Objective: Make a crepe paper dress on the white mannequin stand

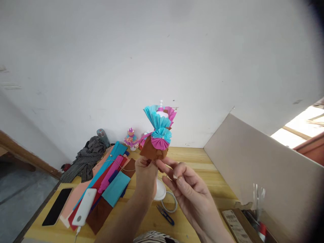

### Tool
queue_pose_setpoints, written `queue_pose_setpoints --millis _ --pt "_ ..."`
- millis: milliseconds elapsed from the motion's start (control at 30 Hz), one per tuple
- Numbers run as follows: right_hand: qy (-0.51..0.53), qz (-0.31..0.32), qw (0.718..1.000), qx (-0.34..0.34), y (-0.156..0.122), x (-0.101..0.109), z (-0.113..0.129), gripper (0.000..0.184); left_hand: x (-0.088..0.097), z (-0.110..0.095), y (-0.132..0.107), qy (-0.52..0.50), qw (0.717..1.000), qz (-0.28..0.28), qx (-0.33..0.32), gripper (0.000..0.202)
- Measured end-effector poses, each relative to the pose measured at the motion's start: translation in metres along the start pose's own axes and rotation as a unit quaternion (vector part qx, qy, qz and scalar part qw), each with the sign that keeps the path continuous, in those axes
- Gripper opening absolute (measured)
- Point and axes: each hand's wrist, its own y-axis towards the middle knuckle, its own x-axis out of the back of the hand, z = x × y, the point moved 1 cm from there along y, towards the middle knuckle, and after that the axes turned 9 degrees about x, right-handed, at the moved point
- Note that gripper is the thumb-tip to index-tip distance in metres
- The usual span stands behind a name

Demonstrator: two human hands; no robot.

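A miniature dress form (161,109) stands in front of me, with a white knob on top and a round white base. It wears pleated blue paper (158,119), pink paper and a blue-and-pink rosette (162,136). Below the rosette hangs brown paper (152,148). My left hand (146,173) is closed on the lower edge of that brown paper. From the right, my right hand (186,184) reaches up with a fingertip near the same edge. Its thumb and a finger are pinched together; a small whitish bit shows there, too small to name.
Folded coloured papers (116,189), a white power bank (84,207) and a phone (57,206) lie at left. Thread snips (165,215) and a white ring (174,206) lie near the base. Small dressed figures (131,138) stand behind. A panel (253,162) and tool box (240,222) flank the right.
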Motion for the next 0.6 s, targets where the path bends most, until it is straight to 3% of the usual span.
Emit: queue_pose_setpoints --millis 200,367,500,600 --pt "0.018 0.002 1.000 -0.008 0.008 0.002 -0.003 0.023 -0.004 0.000 0.000 0.007 1.000 0.023 0.019 0.012" --pt "0.022 0.037 0.999 -0.017 0.006 0.013 -0.013 0.019 0.001 0.001 0.001 0.021 0.999 0.016 0.044 0.024" --pt "-0.045 0.089 0.994 0.042 0.005 0.020 -0.016 0.017 0.005 0.001 0.002 0.048 0.997 0.028 0.050 0.029" --pt "-0.165 0.079 0.975 0.125 0.006 0.020 -0.007 0.016 0.006 0.002 0.002 0.024 0.997 0.067 0.032 0.032"
